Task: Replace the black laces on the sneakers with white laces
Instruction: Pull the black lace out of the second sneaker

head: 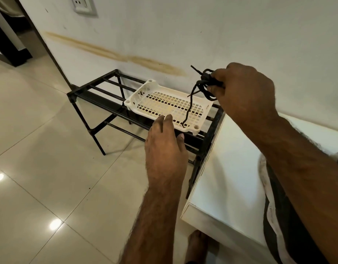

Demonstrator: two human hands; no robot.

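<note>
My right hand [244, 88] grips a bunch of black laces [204, 82] above the right end of a white perforated plastic tray [139, 96]. One lace end hangs down and touches the tray floor near its front right corner. My left hand [164, 143] hovers with fingers extended just in front of the tray's near rim, holding nothing. A sneaker [278, 216] lies partly hidden under my right forearm on the white table at the right. No white laces are in view.
The tray sits on a low black metal rack [92, 92] against the stained white wall. A white table top [229, 168] fills the lower right, its edge beside the rack. Glossy floor tiles [50, 168] spread to the left. A bare foot [197, 242] shows at the bottom.
</note>
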